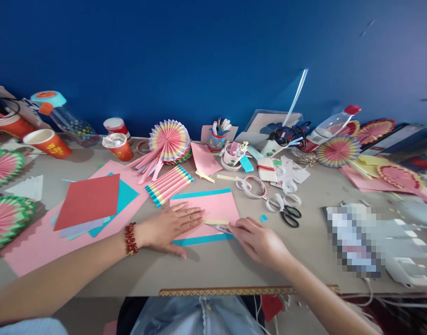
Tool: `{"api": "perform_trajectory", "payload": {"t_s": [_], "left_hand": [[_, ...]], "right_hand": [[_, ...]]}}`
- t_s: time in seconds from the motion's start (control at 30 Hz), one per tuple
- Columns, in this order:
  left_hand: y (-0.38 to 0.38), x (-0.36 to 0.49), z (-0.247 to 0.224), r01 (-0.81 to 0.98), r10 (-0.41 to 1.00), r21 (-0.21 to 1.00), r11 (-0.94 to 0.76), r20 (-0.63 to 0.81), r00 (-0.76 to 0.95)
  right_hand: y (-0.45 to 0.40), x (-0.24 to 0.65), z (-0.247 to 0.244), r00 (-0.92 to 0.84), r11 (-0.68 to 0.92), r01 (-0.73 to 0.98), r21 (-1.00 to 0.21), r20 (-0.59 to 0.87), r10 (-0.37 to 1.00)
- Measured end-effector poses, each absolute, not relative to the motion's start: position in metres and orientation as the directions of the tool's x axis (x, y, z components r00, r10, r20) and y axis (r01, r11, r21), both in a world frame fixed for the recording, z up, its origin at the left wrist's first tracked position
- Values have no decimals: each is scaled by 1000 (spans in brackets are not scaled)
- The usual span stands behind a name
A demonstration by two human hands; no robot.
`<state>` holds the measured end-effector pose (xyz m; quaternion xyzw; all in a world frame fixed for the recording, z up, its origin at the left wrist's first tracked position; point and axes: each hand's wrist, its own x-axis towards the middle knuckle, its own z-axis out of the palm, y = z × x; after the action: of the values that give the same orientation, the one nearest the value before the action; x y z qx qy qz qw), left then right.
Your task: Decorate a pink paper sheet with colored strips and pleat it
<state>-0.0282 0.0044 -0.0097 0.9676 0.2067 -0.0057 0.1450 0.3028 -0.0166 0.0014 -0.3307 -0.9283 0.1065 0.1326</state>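
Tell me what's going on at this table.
A person works on paper with bare hands. The left hand lies spread on a pink sheet edged in blue. The right hand holds a slim tool, too small to identify, beside a pale yellow strip on that sheet. A pleated pink piece lies beyond the left hand; black-handled scissors lie off to the right.

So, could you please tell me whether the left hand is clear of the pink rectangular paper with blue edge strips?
No, the left hand lies spread palm-down over the left part of that pink paper.
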Motion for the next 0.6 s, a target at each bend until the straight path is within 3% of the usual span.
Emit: {"api": "perform_trajectory", "payload": {"t_s": [0.6], "left_hand": [[4, -26, -9, 384, 394, 281, -879, -24, 919]], "right_hand": [[-19, 281, 0, -756, 760, 595, -262, 141, 640]]}}
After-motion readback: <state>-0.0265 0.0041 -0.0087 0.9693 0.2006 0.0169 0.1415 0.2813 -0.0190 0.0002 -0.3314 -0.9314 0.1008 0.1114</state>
